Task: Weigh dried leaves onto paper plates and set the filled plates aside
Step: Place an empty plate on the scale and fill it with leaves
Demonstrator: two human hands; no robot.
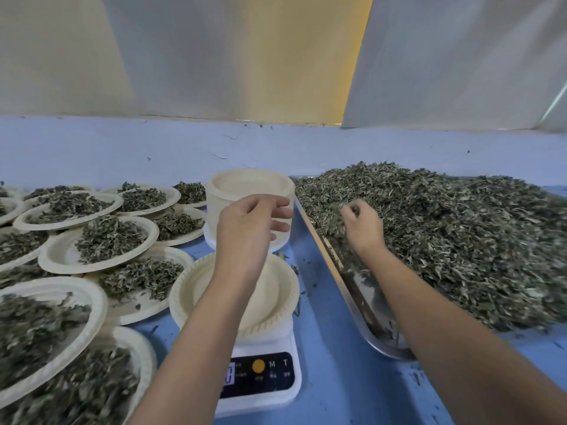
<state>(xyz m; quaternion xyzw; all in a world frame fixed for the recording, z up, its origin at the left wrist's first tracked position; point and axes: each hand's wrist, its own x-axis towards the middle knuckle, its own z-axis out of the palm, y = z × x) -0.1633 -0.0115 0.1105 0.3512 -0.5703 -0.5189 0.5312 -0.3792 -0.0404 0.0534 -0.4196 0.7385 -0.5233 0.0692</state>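
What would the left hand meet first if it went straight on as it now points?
Probably the stack of empty plates just beyond the left hand; depth is unclear, so it might pass above.

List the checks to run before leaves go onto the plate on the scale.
1. Empty plate sits on the scale: ok.
2. Display zeroed: cannot tell, digits blurred.
3. Right hand grips dried leaves in the tray: ok.
4. Left hand holds nothing: ok.
5. Way over the plate free: not ok, the left forearm crosses above it.
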